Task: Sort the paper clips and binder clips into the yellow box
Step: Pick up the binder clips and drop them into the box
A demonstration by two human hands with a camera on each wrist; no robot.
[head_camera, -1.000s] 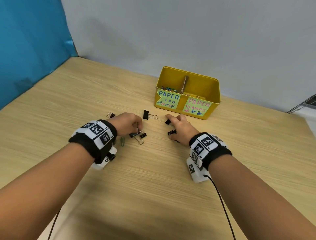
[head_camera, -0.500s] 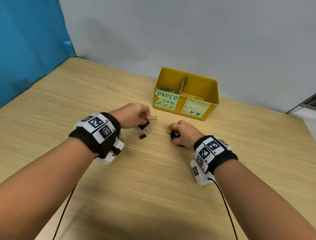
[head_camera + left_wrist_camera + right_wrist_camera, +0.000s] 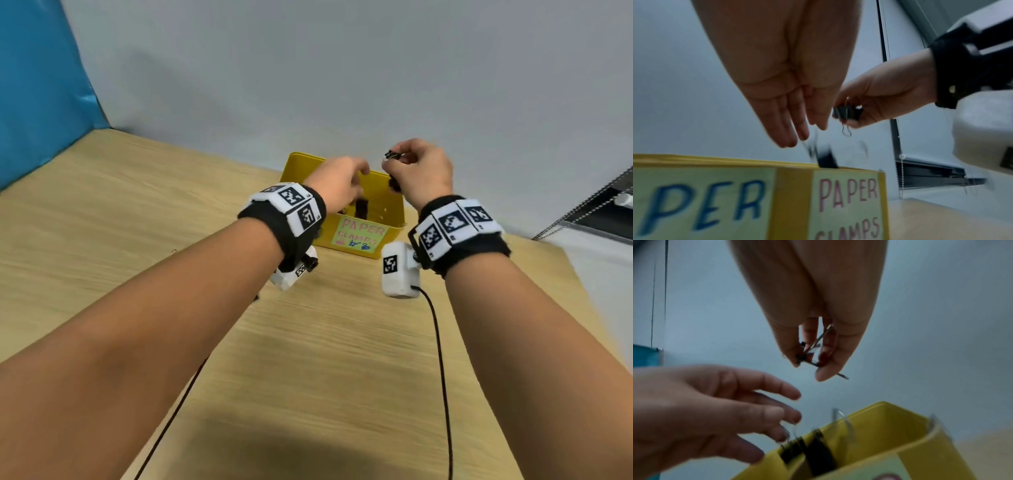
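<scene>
Hovering above the yellow metal box point(image 3: 390, 219) at 12 o'clock on the wooden tabletop point(image 3: 325, 359) | left hand point(image 3: 337, 186) spread, black binder clips point(image 3: 807, 449) seen just beneath | right hand point(image 3: 419, 174) pinching black binder clip point(image 3: 846, 112)

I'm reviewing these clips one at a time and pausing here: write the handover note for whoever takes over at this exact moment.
Left hand: open, fingers straight, above the yellow box; black binder clips, blurred, are dropping from it into the right-hand compartment labelled PAPER CLAMPS.
Right hand: above the same compartment, pinching a black binder clip, not yet released.
Done: the left hand's clips are let go.
Left: release the right hand's clip there. The arms hide the table in front of the box, so look there for leftovers.
</scene>
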